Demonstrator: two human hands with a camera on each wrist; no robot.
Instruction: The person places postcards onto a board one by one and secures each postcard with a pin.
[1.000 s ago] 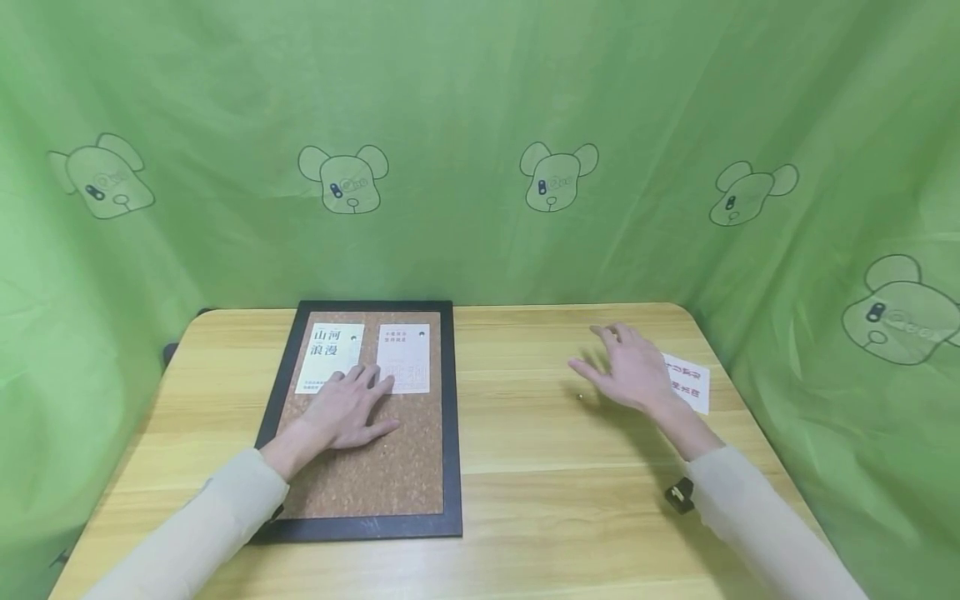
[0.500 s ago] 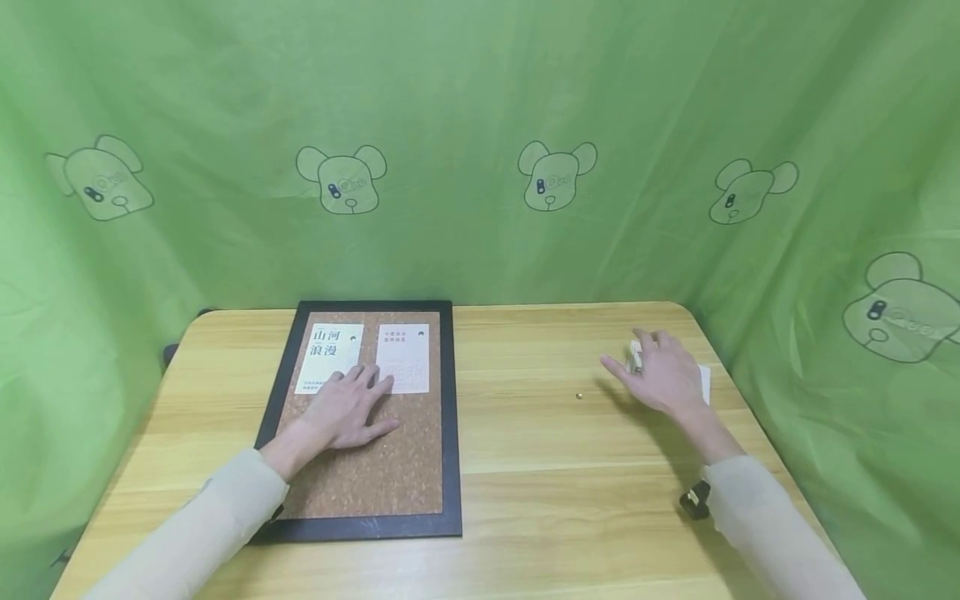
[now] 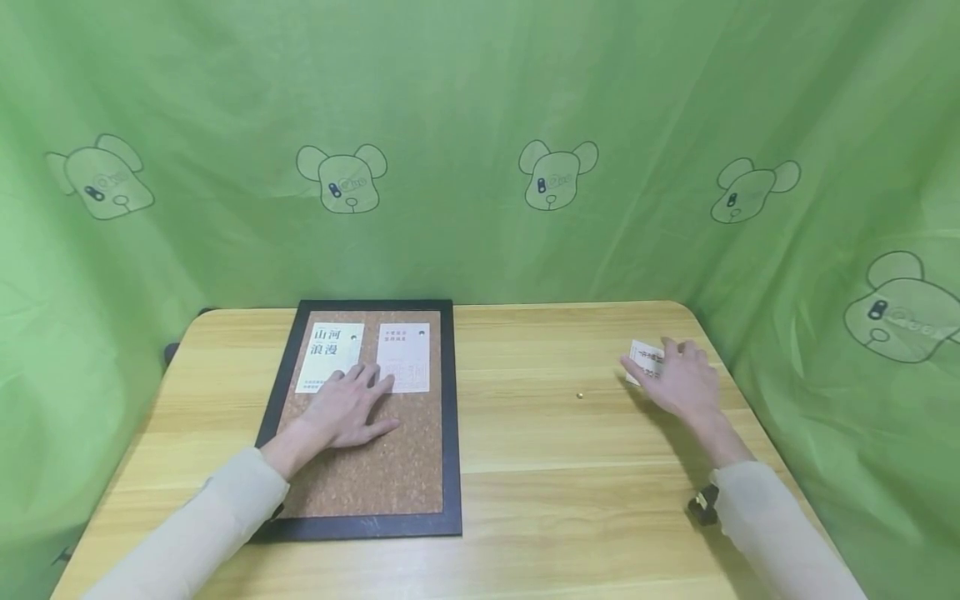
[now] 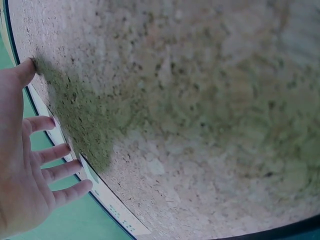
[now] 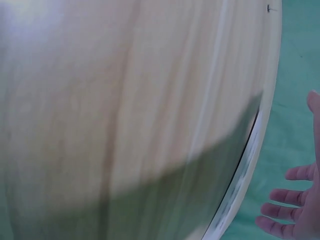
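Note:
My left hand [image 3: 347, 410] lies spread over the cork board [image 3: 375, 475], fingertips at the lower edges of a dark-lettered card [image 3: 330, 346] and a red-lettered card [image 3: 402, 342]. In the left wrist view, the same hand [image 4: 40, 165] has its fingers apart over the cork [image 4: 175, 100]. On the right, my other hand [image 3: 682, 379] covers part of a white lettered card [image 3: 643, 357], thumb at its near side. The right wrist view has that hand [image 5: 295, 200] with fingers extended beside the card [image 5: 247, 155]; contact cannot be told.
A small pin [image 3: 580, 396] stands on the wooden table [image 3: 540, 492], between the board and the right-hand card. The board's black frame [image 3: 452, 417] borders the cork. Green curtain [image 3: 465, 242] hangs behind the table and along both sides.
My right hand has moved right, over the spot where a loose card lay. Lettered card now shows at that hand's left rather than its right. My left hand has stayed where it was.

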